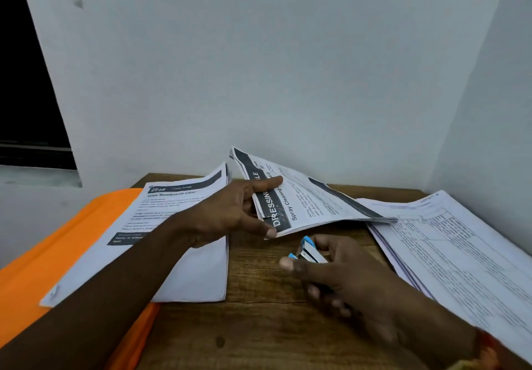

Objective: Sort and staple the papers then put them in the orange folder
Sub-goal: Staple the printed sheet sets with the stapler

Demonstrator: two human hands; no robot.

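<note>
Wooden table (259, 326) — left hand (230, 214) pinches a lifted, dark-bannered paper sheaf (311, 205), right hand (339, 280) grips a blue stapler (309, 250).

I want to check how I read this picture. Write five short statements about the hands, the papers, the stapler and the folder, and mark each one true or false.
1. The left hand pinches a raised bundle of papers. True.
2. The right hand holds scissors. False: it holds a blue and white stapler.
3. The orange folder lies on the right. False: it lies on the left, with sheets on it.
4. A stack printed with grids lies on the right. True.
5. The stapler lies on the folder. False: the right hand holds it over the wooden table.
</note>
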